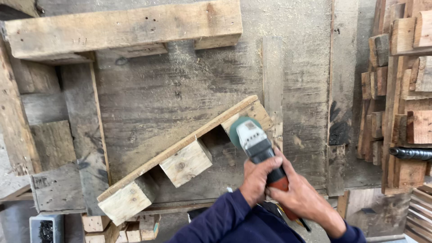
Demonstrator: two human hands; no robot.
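An angle grinder [255, 143] is gripped in both hands, its grey head and green disc pressed against the end block of a pallet stringer [180, 155] lying aslant on the bench [180, 90]. The left hand [256, 180] is wrapped closed around the black body just behind the head; the right hand [299, 198] is clamped shut on the red rear of the handle, nearer the body, with a cable trailing off below it.

The grinder is judged to be a compact, stiff and moderately heavy tool — one that will pull sideways when the disc bites — so a two-handed hold on the body and rear handle, well clear of the disc, is the sound place to take it. The stringer is rough, rigid timber, a long board with three blocks fixed beneath; it seems heavy enough to lie steady but is not seen to be clamped, so it may shift under pressure. Splinters and old nail holes are to be expected on its faces.

Ahead of the hands and to their left, a second pallet piece [121, 29] rests at the far edge of the bench. To the right of the hands a stack of blocks and boards [396, 90] is piled, with a dark ribbed bar [411, 154] poking out of it. Sawdust is scattered over the bench ahead of the hands. Below the left hand, offcuts [130, 227] and a small bin [45, 228] are seen — none of it crowding the disc.
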